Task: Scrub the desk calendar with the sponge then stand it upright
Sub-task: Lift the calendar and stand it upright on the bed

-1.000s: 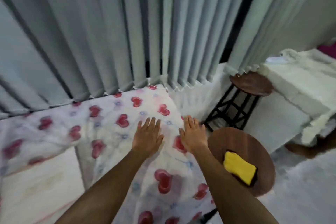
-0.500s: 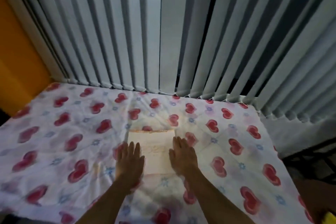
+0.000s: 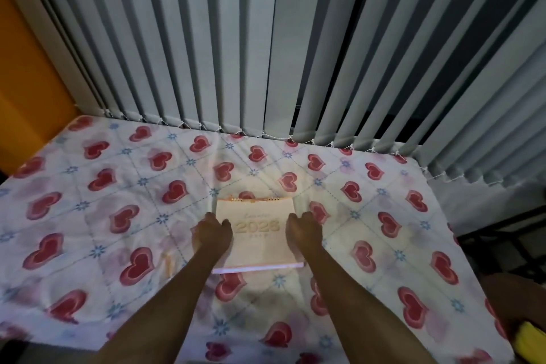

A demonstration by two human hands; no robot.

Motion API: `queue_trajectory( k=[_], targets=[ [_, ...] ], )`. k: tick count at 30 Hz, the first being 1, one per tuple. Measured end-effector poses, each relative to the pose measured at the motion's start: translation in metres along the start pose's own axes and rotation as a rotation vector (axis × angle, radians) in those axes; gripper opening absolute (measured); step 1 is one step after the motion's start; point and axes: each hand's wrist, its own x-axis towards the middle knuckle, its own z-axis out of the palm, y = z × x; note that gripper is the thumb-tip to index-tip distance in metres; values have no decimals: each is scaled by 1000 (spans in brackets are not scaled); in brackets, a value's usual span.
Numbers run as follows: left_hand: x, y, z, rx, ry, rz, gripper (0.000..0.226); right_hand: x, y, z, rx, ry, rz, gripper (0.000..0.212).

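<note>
One pale peach spiral-bound desk calendar lies flat near the middle of the bed, which wears a white sheet printed with red hearts; its ring binding faces the far edge under the grey vertical blinds. Two bare hands flank it. The left hand curls over its left edge, the right hand over its right edge, each grip narrow on the calendar. One yellow sponge shows at the near right corner. Open sheet lies on both sides.

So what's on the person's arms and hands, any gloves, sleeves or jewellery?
Nothing worn that shows: the left hand and right hand are bare, without gloves, rings or a watch, and both forearms are bare, with no sleeve in view down to the frame's bottom edge.
</note>
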Motion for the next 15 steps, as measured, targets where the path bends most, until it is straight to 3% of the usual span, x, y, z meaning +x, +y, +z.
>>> queue_trajectory(
  k=[3, 6, 7, 11, 15],
  targets=[
    [4, 8, -10, -111, 3, -78, 48, 6, -11, -13, 71, -43, 54, 30],
    [6, 27, -19, -196, -6, -86, 57, 18, -25, -28, 92, 2, 32, 47],
    [7, 35, -22, -218, 2, -73, 59, 17, -32, -35, 216, 18, 73, 46],
    [14, 65, -40, -372, 85, 83, 55, 26, -55, -69, 528, 116, 93, 45],
    [22, 86, -55, -536, 73, 238, 41, 34, -65, -92, 792, 121, 81, 65]
  ],
)
